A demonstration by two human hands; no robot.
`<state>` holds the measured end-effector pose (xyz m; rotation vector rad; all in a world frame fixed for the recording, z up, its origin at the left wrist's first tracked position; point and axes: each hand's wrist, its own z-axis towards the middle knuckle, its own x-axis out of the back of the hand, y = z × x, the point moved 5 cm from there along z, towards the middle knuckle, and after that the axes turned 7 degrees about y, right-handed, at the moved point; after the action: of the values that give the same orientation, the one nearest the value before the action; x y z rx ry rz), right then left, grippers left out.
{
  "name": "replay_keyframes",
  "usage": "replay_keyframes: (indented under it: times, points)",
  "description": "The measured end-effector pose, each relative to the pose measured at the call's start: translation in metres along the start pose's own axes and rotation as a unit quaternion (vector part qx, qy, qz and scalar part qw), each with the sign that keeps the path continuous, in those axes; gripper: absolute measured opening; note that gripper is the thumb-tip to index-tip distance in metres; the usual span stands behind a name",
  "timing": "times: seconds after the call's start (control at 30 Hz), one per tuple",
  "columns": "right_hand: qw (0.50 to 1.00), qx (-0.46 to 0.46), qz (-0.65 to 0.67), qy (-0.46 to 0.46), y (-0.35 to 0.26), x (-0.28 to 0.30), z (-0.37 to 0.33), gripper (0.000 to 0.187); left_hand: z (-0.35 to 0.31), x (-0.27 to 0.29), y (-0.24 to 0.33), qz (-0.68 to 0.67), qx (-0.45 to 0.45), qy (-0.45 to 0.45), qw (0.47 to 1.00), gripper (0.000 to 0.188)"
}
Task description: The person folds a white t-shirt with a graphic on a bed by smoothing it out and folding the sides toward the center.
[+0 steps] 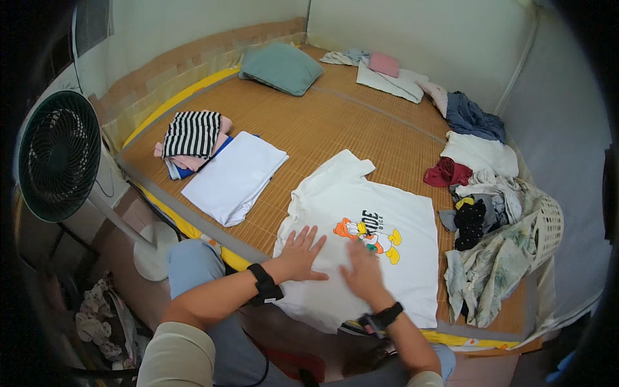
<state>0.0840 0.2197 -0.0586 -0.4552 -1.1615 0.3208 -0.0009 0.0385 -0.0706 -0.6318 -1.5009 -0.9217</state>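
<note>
L hand [299,255] spread wide, flat on white tee [329,209] — R hand [363,272] blurred at tee's print [380,233], can't tell state. Folded wht garment [235,177] left of tee — basket [550,229] right.

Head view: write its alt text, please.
A left hand lies flat on a white cartoon-print T-shirt spread over a slatted mat; the right hand is blurred. Folded clothes lie left, a white laundry basket right.

Head-worn fisheye, downward over T-shirt [332,209]
</note>
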Motion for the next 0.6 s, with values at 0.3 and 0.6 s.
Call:
replay_keyframes:
  times: [0.3,0.6]
  points:
    - [0.955,-0.149,-0.248,0.059,0.089,0.043,-0.009,0.063,0.006,0.003,0.000,-0.021,-0.022,-0.003,1.000,0.105]
    - [0.974,-0.147,-0.171,0.031,0.059,0.035,-0.003,0.058,0.003,0.004,-0.004,-0.006,0.001,-0.026,1.000,0.110]
